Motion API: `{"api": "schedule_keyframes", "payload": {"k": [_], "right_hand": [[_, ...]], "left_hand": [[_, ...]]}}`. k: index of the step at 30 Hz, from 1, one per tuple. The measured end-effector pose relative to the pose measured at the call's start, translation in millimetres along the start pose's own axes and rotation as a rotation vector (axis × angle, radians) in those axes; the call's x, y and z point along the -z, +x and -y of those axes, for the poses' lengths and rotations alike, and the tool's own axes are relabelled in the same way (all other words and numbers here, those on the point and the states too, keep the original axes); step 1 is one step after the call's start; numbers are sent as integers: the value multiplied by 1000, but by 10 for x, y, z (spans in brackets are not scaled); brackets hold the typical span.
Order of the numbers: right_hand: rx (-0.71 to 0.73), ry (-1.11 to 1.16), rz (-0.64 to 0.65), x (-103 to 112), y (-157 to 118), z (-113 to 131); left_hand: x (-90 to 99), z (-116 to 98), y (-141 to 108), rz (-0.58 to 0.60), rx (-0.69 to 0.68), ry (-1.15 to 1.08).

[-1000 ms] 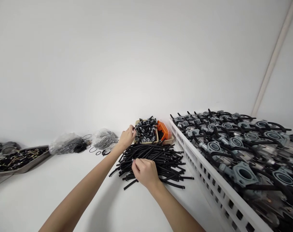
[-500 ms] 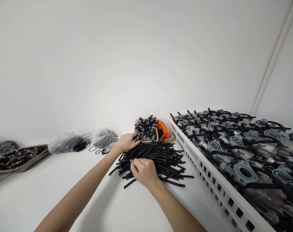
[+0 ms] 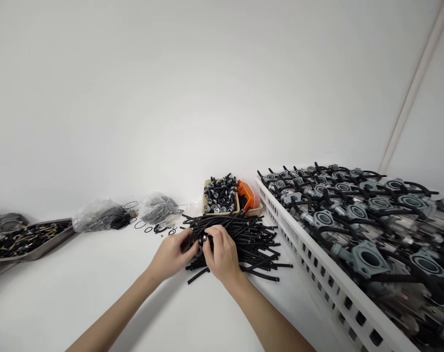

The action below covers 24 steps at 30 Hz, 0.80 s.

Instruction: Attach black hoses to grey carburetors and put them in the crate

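My left hand [image 3: 173, 255] is closed on a small dark part [image 3: 200, 243] in front of the heap of black hoses [image 3: 251, 242]. Close beside it, my right hand [image 3: 221, 252] is pinched, its fingertips meeting the left ones at that part; what exactly it grips is too small to tell. Behind the hoses stands a cream bin [image 3: 226, 213] full of small black and grey fittings [image 3: 220, 194].
An orange basket [image 3: 248, 194] sits right of the bin. A white crate [image 3: 317, 254] of metal carburetor-like parts [image 3: 371, 259] fills the right side. Plastic bags [image 3: 156, 209], black rings [image 3: 148, 229] and a metal tray [image 3: 51, 246] lie to the left.
My left hand has moved from the cream bin down and left, beside my right hand. A small dark part now shows between the fingertips. My right hand has risen slightly.
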State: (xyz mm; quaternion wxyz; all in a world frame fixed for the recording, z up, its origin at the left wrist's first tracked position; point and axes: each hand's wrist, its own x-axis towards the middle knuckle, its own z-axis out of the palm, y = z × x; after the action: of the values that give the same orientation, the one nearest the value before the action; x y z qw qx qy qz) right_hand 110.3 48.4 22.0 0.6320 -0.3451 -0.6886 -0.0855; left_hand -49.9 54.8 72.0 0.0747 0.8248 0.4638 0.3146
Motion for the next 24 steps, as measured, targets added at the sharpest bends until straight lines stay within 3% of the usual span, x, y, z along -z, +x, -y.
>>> {"api": "schedule_keyframes", "payload": {"k": [5,11,19,24], "right_hand": [[-13,56,39,1,-30,-4],[-53,62,75,30,-37,-15],[-68,67,130,25,-44,-29],[-68,60,149,37,-59,-61]], "left_hand": [[-233,-68,-485,223,57,-75],[-328,-97,-613,377,16,8],[-75,2,-662,304,68,-198],[-184,-33,-605,172,66,-235]]}}
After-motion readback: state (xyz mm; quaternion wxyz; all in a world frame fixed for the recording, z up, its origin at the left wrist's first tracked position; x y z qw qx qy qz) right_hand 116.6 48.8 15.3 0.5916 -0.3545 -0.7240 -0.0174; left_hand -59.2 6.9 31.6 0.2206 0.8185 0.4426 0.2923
